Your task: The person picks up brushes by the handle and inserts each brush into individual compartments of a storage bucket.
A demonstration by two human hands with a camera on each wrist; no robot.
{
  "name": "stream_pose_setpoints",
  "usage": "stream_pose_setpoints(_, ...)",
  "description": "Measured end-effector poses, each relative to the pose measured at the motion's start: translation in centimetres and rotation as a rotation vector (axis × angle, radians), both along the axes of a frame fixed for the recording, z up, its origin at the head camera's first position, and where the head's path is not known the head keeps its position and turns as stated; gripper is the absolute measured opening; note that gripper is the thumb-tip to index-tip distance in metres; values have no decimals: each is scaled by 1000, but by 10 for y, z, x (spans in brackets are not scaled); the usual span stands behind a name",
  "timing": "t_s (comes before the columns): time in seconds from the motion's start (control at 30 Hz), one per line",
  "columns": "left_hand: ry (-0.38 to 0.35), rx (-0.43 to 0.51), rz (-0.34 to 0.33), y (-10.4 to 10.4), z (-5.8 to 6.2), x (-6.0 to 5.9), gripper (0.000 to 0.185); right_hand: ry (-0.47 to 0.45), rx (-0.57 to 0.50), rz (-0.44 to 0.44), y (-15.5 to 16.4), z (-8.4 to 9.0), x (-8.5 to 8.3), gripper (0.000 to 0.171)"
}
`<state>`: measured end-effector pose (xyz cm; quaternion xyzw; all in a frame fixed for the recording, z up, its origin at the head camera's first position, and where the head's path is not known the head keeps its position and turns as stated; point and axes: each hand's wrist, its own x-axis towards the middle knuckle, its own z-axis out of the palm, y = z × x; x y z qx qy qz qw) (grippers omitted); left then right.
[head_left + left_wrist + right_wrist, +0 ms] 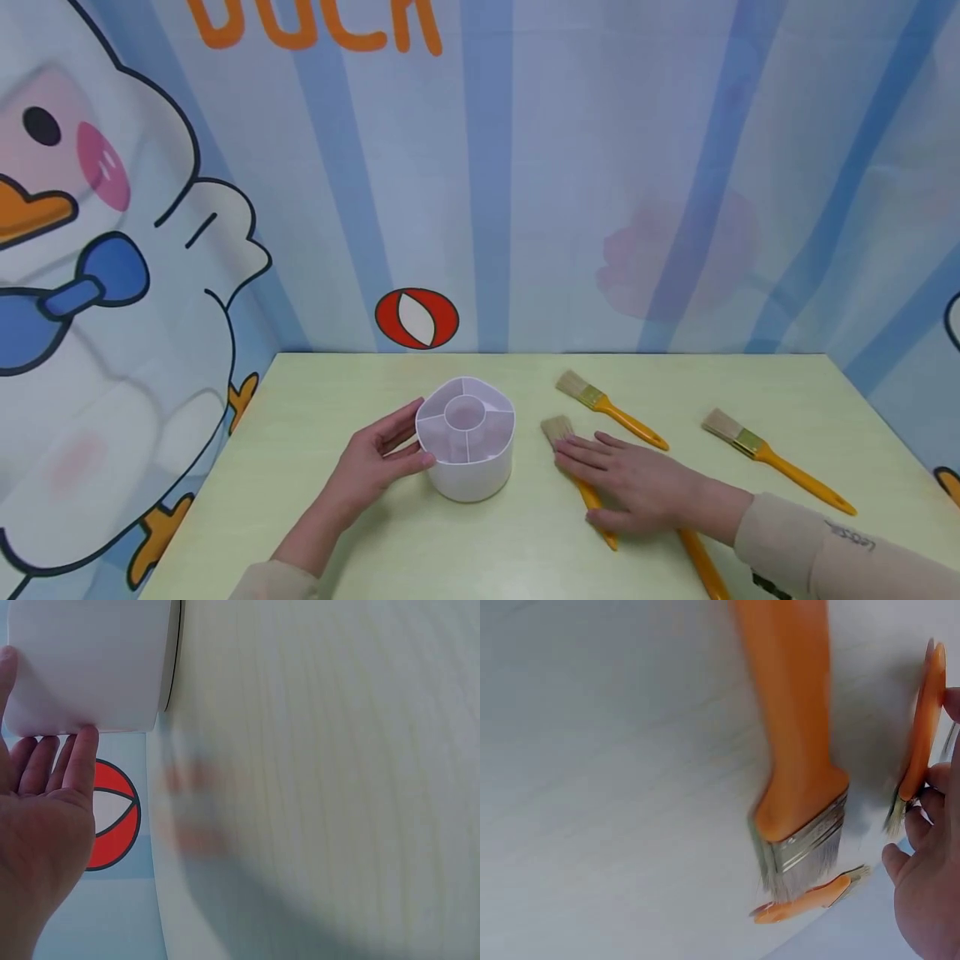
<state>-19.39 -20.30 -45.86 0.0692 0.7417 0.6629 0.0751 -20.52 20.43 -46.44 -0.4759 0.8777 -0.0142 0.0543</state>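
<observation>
A white round holder with a divided inside stands on the pale green table. My left hand cups its left wall, thumb near the rim and straight fingers lower on the side; the left wrist view shows the fingertips touching the holder. My right hand lies flat on an orange-handled paintbrush, whose bristles stick out toward the holder. In the right wrist view the fingers touch that brush by its ferrule.
A second brush lies under my right wrist, large in the wrist view. Two more brushes lie toward the back right. Patterned cloth walls enclose the table on three sides.
</observation>
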Motion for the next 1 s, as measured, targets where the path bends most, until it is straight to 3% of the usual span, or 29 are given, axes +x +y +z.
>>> stream_pose_setpoints(0.33, -2, -5, 0, 2, -3, 0, 82, 97, -27, 67, 8, -1, -4, 67)
stream_pose_setpoints(0.4, -1, -2, -1, 3, -2, 0, 82, 62, -44, 20, 9, 0, -3, 69)
stream_pose_setpoints(0.63, 18, -5, -10, 3, -1, -1, 83, -86, -152, -283, 11, 3, 11, 78)
stream_pose_setpoints(1.0, 35, -1, -5, 2, 0, 2, 83, -87, -231, -351, 7, -8, 21, 71)
